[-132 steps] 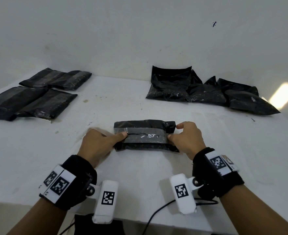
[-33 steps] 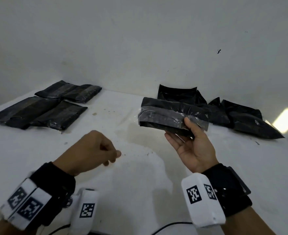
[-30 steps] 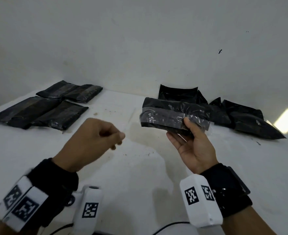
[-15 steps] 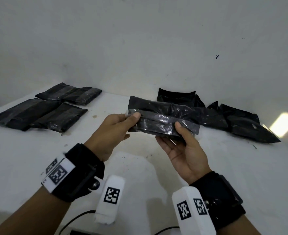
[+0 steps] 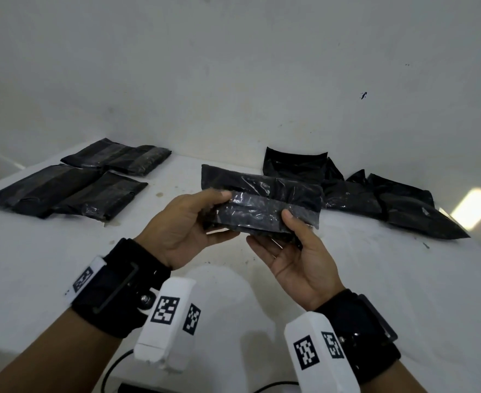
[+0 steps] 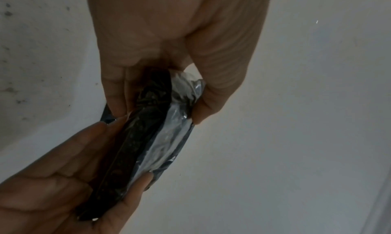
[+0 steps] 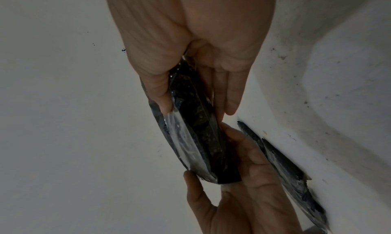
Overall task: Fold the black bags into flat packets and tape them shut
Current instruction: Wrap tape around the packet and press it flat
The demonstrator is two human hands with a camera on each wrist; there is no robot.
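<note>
Both hands are up off the desk (image 5: 63,265) with one folded black packet (image 5: 262,205) held between them, a strip of clear tape (image 5: 264,209) running along its length. From the head view, the left hand (image 5: 188,231) has its thumb on top of the packet's left end and fingers curled underneath, and the right hand (image 5: 296,259) is palm-up, thumb pressed on the taped face near the right end, fingers below. Back left on the desk there's a bunch of finished packets (image 5: 72,188) lying flat, touching or overlapping. Back right against the wall sits a pile of loose black bags (image 5: 375,197), rumpled.

Left wrist view: the left hand (image 6: 169,45) pinches the near end of the packet (image 6: 148,137), thumb on the shiny taped side, fingers on the dark side. The right hand (image 6: 63,179) cups the far end from below.

Right wrist view is the same thing mirrored: right hand (image 7: 190,45) clamped on the packet (image 7: 196,133), thumb on the tape side, and the left hand (image 7: 243,195) gripping the other end. A few of the finished packets (image 7: 285,170) show edge-on along the desk behind.
</note>
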